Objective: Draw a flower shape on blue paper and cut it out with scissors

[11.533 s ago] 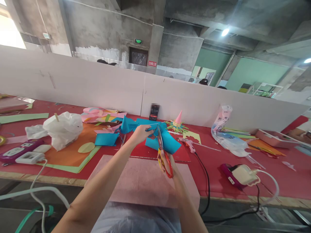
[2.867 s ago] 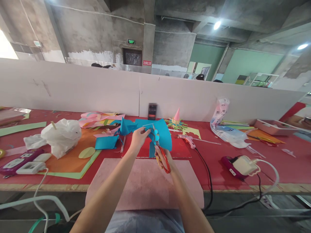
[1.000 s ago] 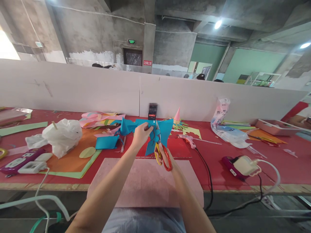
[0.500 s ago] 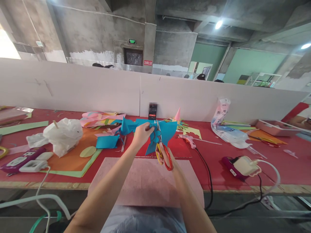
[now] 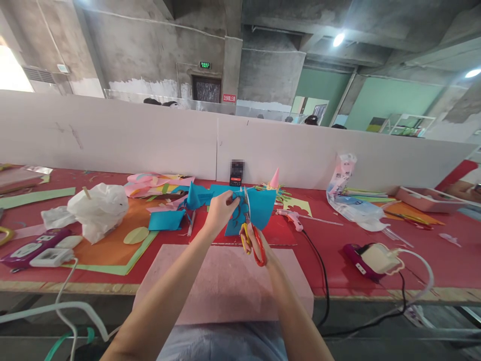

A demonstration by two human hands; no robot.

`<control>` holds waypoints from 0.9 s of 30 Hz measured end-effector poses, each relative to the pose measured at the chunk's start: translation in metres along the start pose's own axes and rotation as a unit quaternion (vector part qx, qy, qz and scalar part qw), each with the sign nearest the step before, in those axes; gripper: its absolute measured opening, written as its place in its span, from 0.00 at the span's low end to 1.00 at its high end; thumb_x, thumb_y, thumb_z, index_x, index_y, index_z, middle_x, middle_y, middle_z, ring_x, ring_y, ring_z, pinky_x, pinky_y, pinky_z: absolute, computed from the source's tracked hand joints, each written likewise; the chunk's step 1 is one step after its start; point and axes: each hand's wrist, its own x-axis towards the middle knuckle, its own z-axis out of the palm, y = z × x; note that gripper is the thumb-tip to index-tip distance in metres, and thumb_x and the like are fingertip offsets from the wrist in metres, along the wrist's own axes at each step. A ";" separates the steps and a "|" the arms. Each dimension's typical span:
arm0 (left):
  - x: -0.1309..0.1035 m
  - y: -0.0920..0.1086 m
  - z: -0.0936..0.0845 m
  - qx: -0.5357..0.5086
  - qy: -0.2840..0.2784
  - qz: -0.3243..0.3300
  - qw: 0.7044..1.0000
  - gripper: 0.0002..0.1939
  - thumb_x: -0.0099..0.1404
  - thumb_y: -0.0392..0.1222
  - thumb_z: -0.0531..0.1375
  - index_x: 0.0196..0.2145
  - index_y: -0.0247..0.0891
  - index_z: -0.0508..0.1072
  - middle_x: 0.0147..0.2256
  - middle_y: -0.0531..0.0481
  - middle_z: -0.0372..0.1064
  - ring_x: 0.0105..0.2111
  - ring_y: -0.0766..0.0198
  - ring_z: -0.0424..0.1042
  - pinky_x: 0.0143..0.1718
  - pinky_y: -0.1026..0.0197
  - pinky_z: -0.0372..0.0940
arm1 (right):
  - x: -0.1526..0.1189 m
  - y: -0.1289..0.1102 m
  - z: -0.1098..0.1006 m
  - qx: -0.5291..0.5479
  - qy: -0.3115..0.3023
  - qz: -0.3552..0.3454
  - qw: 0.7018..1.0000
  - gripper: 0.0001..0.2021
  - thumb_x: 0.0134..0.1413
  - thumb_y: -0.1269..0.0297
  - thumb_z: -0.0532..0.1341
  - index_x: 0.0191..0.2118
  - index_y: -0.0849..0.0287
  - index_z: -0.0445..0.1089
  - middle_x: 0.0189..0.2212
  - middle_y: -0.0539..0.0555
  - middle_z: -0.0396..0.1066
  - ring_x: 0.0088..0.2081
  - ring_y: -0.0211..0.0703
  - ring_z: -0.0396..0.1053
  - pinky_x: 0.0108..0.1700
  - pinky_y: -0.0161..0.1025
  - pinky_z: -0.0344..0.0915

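My left hand (image 5: 221, 210) has the blue sheet (image 5: 263, 206) pinched between thumb and fingers at its left side, and my right hand (image 5: 252, 239) is wrapped around the handles of the scissors (image 5: 247, 218), whose blades lie over the paper. The sheet is up in front of me, over the red board (image 5: 280, 231) and beyond the pink board (image 5: 233, 286); whether its lower edge touches the red board I can't tell. I judge it very light and fairly crisp, a thin card that bends before it stretches, not slippery, but easily creased or torn where it narrows near the cut. The best hold seems to be a light pinch close to the blades, fingertips clear of the cutting line, with the broad right part hanging loose. The scissors look stiff and heavier, best held by their loops. My left fingertips hide the corner they grip, and my right fingers partly cover the yellow loop. I can't make out whether the dark curves on the paper are drawn lines or cut edges, nor whether the blue paper (image 5: 220, 188) behind is a separate piece.
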 end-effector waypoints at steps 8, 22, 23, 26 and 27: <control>-0.003 0.002 0.001 -0.015 -0.010 -0.006 1.000 0.16 0.60 0.47 0.52 0.21 0.39 0.49 0.20 0.58 0.48 0.22 0.70 0.49 0.24 0.66 0.46 | 0.004 0.013 -0.005 -0.029 0.025 0.010 0.999 0.25 0.50 0.35 0.50 0.30 0.56 0.58 0.14 0.41 0.50 0.14 0.31 0.49 0.17 0.31 0.54; -0.003 -0.001 0.003 -0.027 -0.023 -0.022 0.999 0.16 0.60 0.46 0.53 0.22 0.39 0.50 0.20 0.58 0.47 0.22 0.70 0.50 0.24 0.65 0.46 | 0.005 0.016 -0.004 -0.035 0.047 -0.005 0.998 0.26 0.49 0.34 0.50 0.29 0.56 0.58 0.14 0.41 0.50 0.12 0.29 0.49 0.15 0.31 0.54; -0.003 -0.001 0.003 -0.026 -0.022 -0.023 0.999 0.16 0.60 0.46 0.53 0.21 0.39 0.50 0.20 0.58 0.48 0.22 0.70 0.50 0.24 0.65 0.46 | 0.006 0.016 -0.004 -0.034 0.049 -0.006 0.998 0.26 0.49 0.35 0.51 0.29 0.57 0.58 0.14 0.42 0.51 0.12 0.29 0.49 0.15 0.31 0.54; -0.003 -0.001 0.004 -0.024 -0.025 -0.024 0.999 0.16 0.60 0.45 0.53 0.21 0.39 0.50 0.20 0.58 0.48 0.22 0.70 0.50 0.24 0.65 0.46 | 0.006 0.017 -0.004 -0.037 0.056 -0.006 0.998 0.25 0.49 0.35 0.51 0.29 0.57 0.59 0.16 0.42 0.52 0.12 0.29 0.50 0.15 0.31 0.54; -0.003 -0.001 0.003 -0.025 -0.026 -0.025 0.999 0.16 0.60 0.45 0.53 0.21 0.39 0.50 0.20 0.58 0.48 0.22 0.70 0.50 0.24 0.65 0.46 | 0.006 0.017 -0.004 -0.039 0.056 -0.006 0.998 0.25 0.50 0.36 0.51 0.29 0.57 0.59 0.15 0.42 0.52 0.12 0.29 0.50 0.15 0.31 0.54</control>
